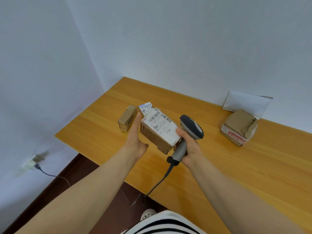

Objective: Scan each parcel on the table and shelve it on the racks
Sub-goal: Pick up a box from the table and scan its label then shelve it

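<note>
As both bare arms reach out over the table, right hand (189,146): fingers are curled tight round the handle of a grey handheld barcode scanner (190,127), whose dark-topped head rises above the fist; the thumb lies against the near edge of a white label.
Labelled parcel (160,134): a brown cardboard box with a white barcode label across its top. It sits between the two hands, tilted, over the left part of the table. I cannot tell whether it rests on the wood or is propped by the right hand.
Left hand (135,139): loose and flat, fingers straight and together, palm turned toward the parcel's left end. It is just beside the box and seems not quite to touch it.
Scanner cable (160,179): dark, running from the handle's base over the near table edge.
Second label (145,108): white with a blue strip, just behind the labelled parcel.
Small box (127,120): brown taped cardboard, to the left of the open hand.
Squat box (239,129): brown-wrapped with red-printed white tape, well apart on the right.
White padded mailer (244,105): leaning on the wall behind the squat box.
Table (219,166): orange-yellow wood, set into the corner of pale walls.
Wall socket (33,161): low on the left wall, blurred, with a plug in it.
</note>
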Action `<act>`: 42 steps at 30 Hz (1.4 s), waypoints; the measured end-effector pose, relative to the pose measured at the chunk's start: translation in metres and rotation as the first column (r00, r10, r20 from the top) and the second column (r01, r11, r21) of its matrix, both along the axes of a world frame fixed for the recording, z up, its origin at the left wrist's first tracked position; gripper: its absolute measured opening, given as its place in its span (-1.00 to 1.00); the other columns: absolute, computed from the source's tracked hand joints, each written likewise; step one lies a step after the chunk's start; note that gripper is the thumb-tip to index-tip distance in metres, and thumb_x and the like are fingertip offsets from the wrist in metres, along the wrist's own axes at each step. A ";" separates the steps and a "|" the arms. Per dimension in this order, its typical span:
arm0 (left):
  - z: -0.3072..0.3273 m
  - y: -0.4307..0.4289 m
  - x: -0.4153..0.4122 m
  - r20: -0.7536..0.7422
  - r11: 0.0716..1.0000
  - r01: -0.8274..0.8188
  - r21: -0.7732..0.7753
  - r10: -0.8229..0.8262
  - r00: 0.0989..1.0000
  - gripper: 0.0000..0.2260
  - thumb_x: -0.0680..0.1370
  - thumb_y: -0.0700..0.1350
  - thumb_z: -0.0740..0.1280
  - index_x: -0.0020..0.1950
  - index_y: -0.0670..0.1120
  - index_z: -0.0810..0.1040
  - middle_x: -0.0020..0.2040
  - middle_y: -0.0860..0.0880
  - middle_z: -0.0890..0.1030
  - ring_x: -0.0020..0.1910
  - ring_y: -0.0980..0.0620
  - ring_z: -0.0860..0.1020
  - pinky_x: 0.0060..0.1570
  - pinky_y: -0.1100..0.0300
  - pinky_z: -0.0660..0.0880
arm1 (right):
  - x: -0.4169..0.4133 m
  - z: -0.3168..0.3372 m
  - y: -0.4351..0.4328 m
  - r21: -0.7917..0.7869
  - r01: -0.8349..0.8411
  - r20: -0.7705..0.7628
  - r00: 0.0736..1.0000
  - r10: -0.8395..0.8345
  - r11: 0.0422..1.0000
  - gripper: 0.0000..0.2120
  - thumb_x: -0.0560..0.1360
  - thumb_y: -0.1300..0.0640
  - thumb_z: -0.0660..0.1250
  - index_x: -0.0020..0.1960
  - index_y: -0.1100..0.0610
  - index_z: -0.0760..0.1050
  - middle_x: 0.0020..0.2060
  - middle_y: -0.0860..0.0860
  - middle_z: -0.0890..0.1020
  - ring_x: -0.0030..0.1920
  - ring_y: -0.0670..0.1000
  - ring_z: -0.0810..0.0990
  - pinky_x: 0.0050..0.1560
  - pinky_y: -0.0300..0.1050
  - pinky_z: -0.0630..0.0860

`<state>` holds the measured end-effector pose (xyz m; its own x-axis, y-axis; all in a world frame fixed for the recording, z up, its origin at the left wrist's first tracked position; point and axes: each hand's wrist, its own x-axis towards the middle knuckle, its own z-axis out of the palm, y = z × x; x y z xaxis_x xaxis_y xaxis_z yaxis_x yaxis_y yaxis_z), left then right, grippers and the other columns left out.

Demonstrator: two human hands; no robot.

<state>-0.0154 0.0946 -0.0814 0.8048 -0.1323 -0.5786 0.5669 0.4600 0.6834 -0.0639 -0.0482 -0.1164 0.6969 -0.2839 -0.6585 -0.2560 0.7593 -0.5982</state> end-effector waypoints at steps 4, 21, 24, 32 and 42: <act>-0.009 -0.007 -0.011 -0.025 0.970 0.239 0.037 -0.238 0.971 -0.61 0.43 -0.04 0.45 0.22 -0.05 0.50 0.22 -0.12 0.59 0.21 -0.09 0.52 0.22 -0.17 0.41 | 0.000 0.006 0.005 -0.014 -0.003 0.044 0.999 0.004 1.000 -0.60 0.35 0.26 0.52 0.16 0.21 0.56 -0.08 0.13 0.69 -0.18 0.09 0.64 -0.30 -0.09 0.54; -0.013 0.053 0.034 0.200 0.739 0.118 0.663 -0.327 0.924 -0.38 0.30 -0.35 0.56 0.21 -0.06 0.31 0.13 -0.03 0.50 0.09 -0.07 0.50 -0.20 0.01 0.53 | -0.014 0.028 0.026 -0.528 -0.531 -0.063 0.803 0.593 0.663 -0.86 0.40 0.28 0.47 -0.20 0.15 0.51 -0.45 0.07 0.50 -0.48 -0.02 0.41 -0.43 -0.17 0.41; -0.017 0.057 0.037 0.186 0.730 0.105 0.675 -0.306 0.934 -0.30 0.28 -0.33 0.58 0.31 -0.12 0.31 0.20 -0.04 0.50 0.17 -0.11 0.51 -0.08 -0.08 0.55 | -0.012 0.028 0.027 -0.539 -0.537 -0.094 0.804 0.587 0.649 -0.83 0.40 0.29 0.47 -0.23 0.15 0.48 -0.48 0.06 0.49 -0.49 -0.01 0.40 -0.43 -0.18 0.41; -0.030 0.065 0.047 0.156 0.711 0.102 0.696 -0.289 0.945 -0.22 0.26 -0.32 0.60 0.37 -0.14 0.28 0.32 -0.11 0.48 0.27 -0.16 0.48 0.01 -0.11 0.54 | -0.006 0.029 0.027 -0.576 -0.534 -0.132 0.808 0.574 0.619 -0.81 0.41 0.34 0.44 -0.23 0.16 0.44 -0.54 0.06 0.45 -0.54 0.01 0.35 -0.41 -0.17 0.39; -0.042 0.072 0.057 0.140 0.702 0.093 0.706 -0.266 0.954 -0.20 0.25 -0.29 0.60 0.38 -0.13 0.26 0.33 -0.13 0.48 0.27 -0.16 0.49 0.06 -0.10 0.54 | -0.001 0.028 0.032 -0.543 -0.560 -0.161 0.800 0.578 0.625 -0.80 0.41 0.36 0.42 -0.25 0.16 0.44 -0.52 0.07 0.45 -0.53 -0.01 0.36 -0.42 -0.17 0.39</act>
